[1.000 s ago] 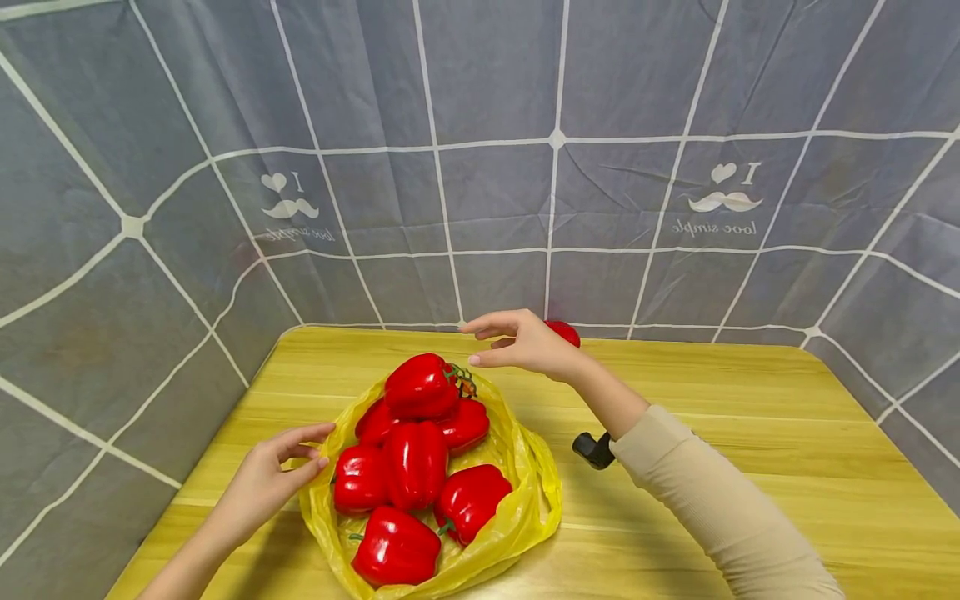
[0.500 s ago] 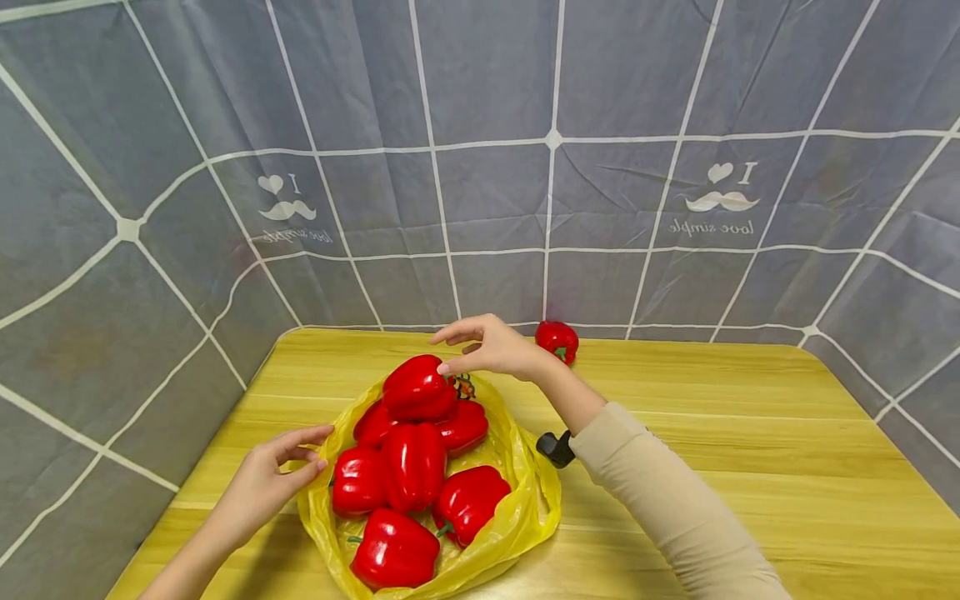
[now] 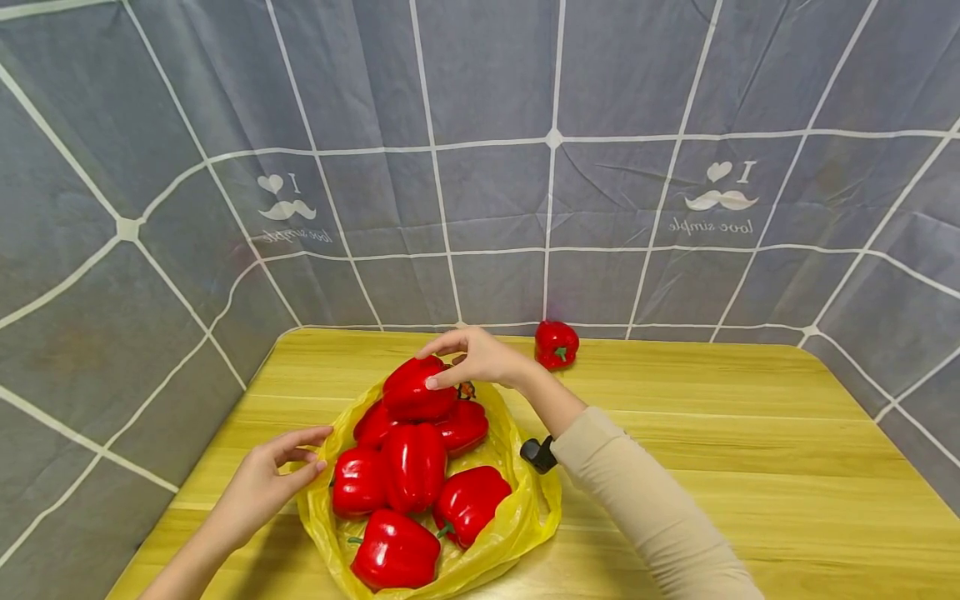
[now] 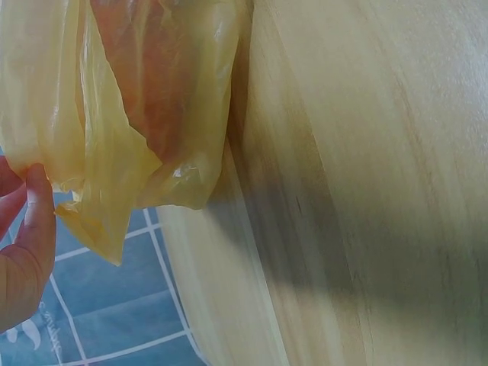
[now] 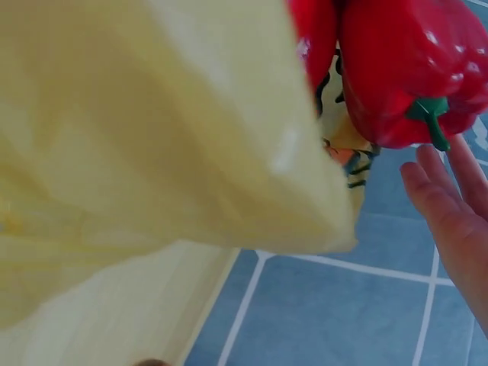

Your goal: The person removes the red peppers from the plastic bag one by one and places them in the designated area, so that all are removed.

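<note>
A yellow plastic bag (image 3: 527, 500) lies wide-mouthed on the table with several red bell peppers inside, some heaped at its far end. The topmost bell pepper (image 3: 412, 392) rests on the others, its green stem end showing in the right wrist view. My right hand (image 3: 480, 357) arches over that stem end, thumb across the near side and fingers toward the far side. At the bag's left rim, my left hand (image 3: 262, 479) holds the plastic between thumb and fingers. In the left wrist view those fingertips (image 4: 36, 179) meet the bag's thin edge.
Another red bell pepper (image 3: 557, 344) stands near the table's back edge, right of the bag. The wooden table (image 3: 720, 450) extends to the right. A grey cloth with white grid lines (image 3: 495, 200) hangs behind and at both sides.
My right hand has moved left and down from above the bag's back rim onto the topmost pepper, uncovering the bell pepper at the back. The left hand has stayed at the rim.
</note>
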### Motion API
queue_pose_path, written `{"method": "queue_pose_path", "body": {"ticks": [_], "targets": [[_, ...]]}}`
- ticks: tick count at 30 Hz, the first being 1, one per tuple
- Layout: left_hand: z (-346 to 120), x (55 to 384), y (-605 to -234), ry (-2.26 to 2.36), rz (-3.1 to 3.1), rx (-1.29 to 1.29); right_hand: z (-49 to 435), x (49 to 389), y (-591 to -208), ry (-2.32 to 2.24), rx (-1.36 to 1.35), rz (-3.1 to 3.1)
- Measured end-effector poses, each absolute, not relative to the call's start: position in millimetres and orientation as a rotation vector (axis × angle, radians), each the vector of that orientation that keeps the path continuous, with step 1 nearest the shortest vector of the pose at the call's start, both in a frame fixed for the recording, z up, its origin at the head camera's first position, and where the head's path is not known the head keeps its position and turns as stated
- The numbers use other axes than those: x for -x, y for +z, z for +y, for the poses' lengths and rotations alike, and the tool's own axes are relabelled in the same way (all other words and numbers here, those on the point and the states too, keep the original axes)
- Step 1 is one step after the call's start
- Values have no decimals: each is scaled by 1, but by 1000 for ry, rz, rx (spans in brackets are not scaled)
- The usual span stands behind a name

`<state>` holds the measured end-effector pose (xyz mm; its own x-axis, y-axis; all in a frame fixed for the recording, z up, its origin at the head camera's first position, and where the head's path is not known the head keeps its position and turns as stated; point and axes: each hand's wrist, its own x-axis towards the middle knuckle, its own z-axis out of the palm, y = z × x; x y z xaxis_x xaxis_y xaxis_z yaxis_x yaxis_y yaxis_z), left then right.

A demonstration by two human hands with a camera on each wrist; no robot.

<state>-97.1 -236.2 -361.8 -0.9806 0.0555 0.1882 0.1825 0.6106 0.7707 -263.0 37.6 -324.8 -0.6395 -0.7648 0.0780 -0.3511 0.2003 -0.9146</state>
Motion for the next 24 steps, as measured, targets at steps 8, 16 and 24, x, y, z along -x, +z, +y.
{"method": "queue_pose_path", "body": {"ticks": [8,16,24], "targets": [[-235,97,-362,-1295,-2684,190,33,264,-332,-1426,1048,2059],[-235,98,-363,-1286,-2687,188,32,264,-332,-1424,1056,2045],[-235,98,-362,-1285,-2698,183,33,263,-332,-1401,1091,2067]]}}
